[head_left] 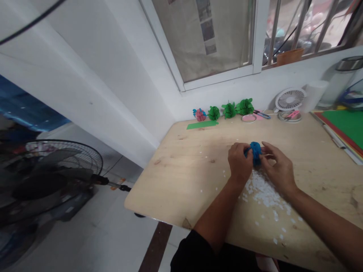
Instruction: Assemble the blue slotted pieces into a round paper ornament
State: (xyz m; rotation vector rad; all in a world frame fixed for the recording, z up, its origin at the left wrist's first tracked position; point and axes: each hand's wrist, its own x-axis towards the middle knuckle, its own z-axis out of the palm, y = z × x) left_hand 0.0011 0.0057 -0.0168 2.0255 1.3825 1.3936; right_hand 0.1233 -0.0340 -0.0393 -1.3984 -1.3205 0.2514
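Note:
Between my two hands, just above the wooden table [170, 173], is a small blue folded-paper ball [255, 153]. My left hand [240, 158] is closed on its left side, thumb and fingers pinching it. From the right, the thumb and fingertips of my right hand [276, 164] press against the ball, with the other fingers curled behind. Many small white paper bits [263, 189] lie scattered under and in front of my hands. The far side of the ball is hidden.
Along the wall stand a pink-and-blue paper figure [200, 114] and several green ones [229, 110], behind a green paper strip [202, 125]. A cutter [261, 114], tape rings [289, 116] and a small white fan [290, 99] sit farther right. Coloured sheets [344, 126] lie at right; a floor fan [56, 166] stands left.

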